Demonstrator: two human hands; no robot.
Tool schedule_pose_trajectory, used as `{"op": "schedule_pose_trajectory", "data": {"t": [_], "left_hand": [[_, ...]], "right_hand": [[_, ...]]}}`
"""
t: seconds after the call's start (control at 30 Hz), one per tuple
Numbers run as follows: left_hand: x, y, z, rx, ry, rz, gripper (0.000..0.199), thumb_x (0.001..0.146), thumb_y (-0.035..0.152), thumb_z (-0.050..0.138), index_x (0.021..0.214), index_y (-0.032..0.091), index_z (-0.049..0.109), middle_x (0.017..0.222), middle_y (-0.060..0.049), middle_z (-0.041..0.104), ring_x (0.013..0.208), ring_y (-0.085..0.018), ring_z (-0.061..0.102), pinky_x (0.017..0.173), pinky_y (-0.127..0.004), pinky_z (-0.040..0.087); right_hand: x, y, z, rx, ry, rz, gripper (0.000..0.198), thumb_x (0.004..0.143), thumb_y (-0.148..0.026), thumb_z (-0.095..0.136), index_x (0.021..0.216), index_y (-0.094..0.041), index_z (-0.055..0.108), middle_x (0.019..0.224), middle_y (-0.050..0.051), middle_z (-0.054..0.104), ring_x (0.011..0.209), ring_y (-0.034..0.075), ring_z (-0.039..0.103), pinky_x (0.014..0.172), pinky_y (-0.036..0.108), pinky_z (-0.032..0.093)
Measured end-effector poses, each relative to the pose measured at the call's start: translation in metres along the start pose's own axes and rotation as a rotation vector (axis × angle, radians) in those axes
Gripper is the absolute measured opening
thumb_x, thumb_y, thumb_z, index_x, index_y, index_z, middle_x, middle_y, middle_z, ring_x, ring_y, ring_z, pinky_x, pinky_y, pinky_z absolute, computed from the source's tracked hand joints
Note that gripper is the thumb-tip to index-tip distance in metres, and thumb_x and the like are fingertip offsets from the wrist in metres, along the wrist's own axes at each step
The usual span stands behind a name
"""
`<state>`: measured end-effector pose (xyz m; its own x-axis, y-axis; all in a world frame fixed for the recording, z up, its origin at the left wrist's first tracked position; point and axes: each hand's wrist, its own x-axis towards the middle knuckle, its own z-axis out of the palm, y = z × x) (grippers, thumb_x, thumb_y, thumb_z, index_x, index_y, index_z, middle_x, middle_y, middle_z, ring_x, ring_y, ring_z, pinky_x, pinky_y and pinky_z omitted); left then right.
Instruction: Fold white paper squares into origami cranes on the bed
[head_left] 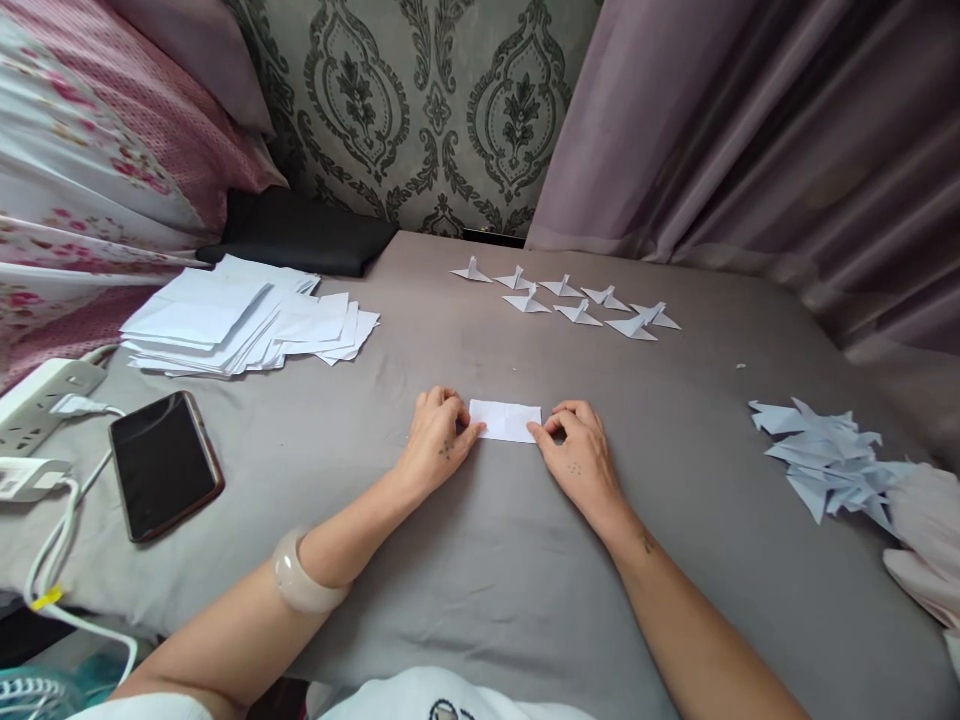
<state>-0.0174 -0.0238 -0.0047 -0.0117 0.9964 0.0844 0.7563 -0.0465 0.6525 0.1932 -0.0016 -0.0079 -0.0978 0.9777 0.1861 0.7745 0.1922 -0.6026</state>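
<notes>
A small white rectangle of folded paper (505, 421) lies on the grey cloth between my hands, with a faint crease near its middle. My left hand (441, 432) pinches its left edge between thumb and fingers. At the opposite end, my right hand (576, 445) has thumb and forefinger closed on the right edge. Beyond the paper, several folded paper birds (577, 312) stand in two rows. A heap of flatter folded paper pieces (829, 455) lies at the far right.
Stacked white paper sheets (202, 315) lie at the back left, before a black folded item (300, 232). A phone (163, 465) rests at the left, beside a power strip (45, 405) with white cables (64, 530). Curtains (712, 130) hang at the right.
</notes>
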Motion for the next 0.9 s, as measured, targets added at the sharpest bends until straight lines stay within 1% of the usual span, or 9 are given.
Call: {"op": "schedule_pose_trajectory", "data": {"t": [0.1,0.17,0.27,0.33,0.43,0.5,0.7,0.8,0.9], "left_hand": [[-0.002,-0.002,-0.001,0.069,0.040,0.111,0.032,0.086,0.028,0.055,0.116,0.017,0.050,0.114,-0.013,0.050,0.099,-0.025,0.045,0.085,-0.041,0.042],[-0.003,0.001,-0.003,0.141,0.013,0.256,0.034,0.090,0.020,0.046,0.123,0.020,0.047,0.123,-0.012,0.049,0.108,-0.027,0.043,0.090,-0.042,0.038],[-0.003,0.007,-0.004,0.226,-0.127,0.461,0.031,0.093,0.012,0.034,0.115,0.021,0.053,0.121,-0.008,0.056,0.114,-0.026,0.042,0.092,-0.041,0.034],[-0.003,0.011,-0.002,0.236,-0.192,0.518,0.026,0.096,0.019,0.035,0.113,0.021,0.054,0.118,-0.008,0.058,0.111,-0.024,0.046,0.092,-0.040,0.032],[0.001,0.013,0.002,0.227,-0.180,0.484,0.030,0.094,0.039,0.045,0.115,0.021,0.055,0.119,-0.009,0.057,0.104,-0.023,0.050,0.089,-0.039,0.034],[0.005,0.014,0.005,0.243,-0.159,0.466,0.033,0.091,0.045,0.048,0.111,0.021,0.057,0.117,-0.009,0.058,0.102,-0.023,0.051,0.087,-0.038,0.034],[0.010,0.019,0.005,0.355,-0.163,0.602,0.030,0.097,0.031,0.035,0.099,0.018,0.062,0.101,-0.012,0.063,0.092,-0.022,0.054,0.087,-0.038,0.034],[0.009,0.025,0.000,0.184,-0.082,0.502,0.034,0.098,0.029,0.031,0.094,0.017,0.062,0.094,-0.011,0.065,0.086,-0.020,0.056,0.083,-0.035,0.038],[0.009,0.028,-0.003,-0.268,0.091,0.187,0.032,0.095,0.036,0.037,0.094,0.016,0.062,0.087,-0.009,0.065,0.079,-0.017,0.057,0.073,-0.030,0.042]], "right_hand": [[0.003,0.006,-0.004,0.087,-0.032,0.004,0.017,0.079,-0.035,0.063,0.071,-0.021,0.058,0.096,0.005,0.059,0.084,0.018,0.058,0.078,0.033,0.048],[0.004,0.009,-0.005,0.113,-0.053,-0.011,0.012,0.080,-0.033,0.062,0.083,-0.021,0.062,0.096,0.005,0.059,0.084,0.018,0.059,0.079,0.032,0.049],[0.004,0.009,-0.005,0.059,-0.076,-0.117,0.023,0.085,-0.029,0.055,0.106,-0.024,0.064,0.104,0.007,0.058,0.094,0.020,0.057,0.086,0.035,0.048],[0.002,0.008,-0.005,-0.019,-0.083,-0.209,0.029,0.089,-0.025,0.047,0.113,-0.026,0.064,0.109,0.008,0.058,0.098,0.022,0.055,0.088,0.038,0.047],[0.000,0.006,-0.004,-0.120,-0.087,-0.277,0.034,0.091,-0.022,0.041,0.116,-0.027,0.064,0.113,0.009,0.057,0.095,0.023,0.054,0.084,0.040,0.048],[0.000,0.007,-0.002,-0.136,-0.075,-0.289,0.035,0.090,-0.022,0.041,0.116,-0.027,0.064,0.114,0.010,0.057,0.095,0.025,0.054,0.083,0.041,0.049],[0.004,0.014,0.001,-0.002,-0.007,-0.287,0.033,0.090,-0.027,0.042,0.116,-0.024,0.061,0.112,0.010,0.060,0.095,0.023,0.058,0.084,0.041,0.050],[0.004,0.007,-0.002,0.133,0.117,-0.228,0.033,0.090,-0.030,0.044,0.117,-0.020,0.058,0.112,0.012,0.060,0.083,0.019,0.060,0.072,0.034,0.052],[0.002,-0.001,-0.006,0.206,0.259,-0.192,0.030,0.089,-0.028,0.046,0.116,-0.019,0.057,0.109,0.012,0.061,0.080,0.018,0.059,0.066,0.031,0.052]]}}
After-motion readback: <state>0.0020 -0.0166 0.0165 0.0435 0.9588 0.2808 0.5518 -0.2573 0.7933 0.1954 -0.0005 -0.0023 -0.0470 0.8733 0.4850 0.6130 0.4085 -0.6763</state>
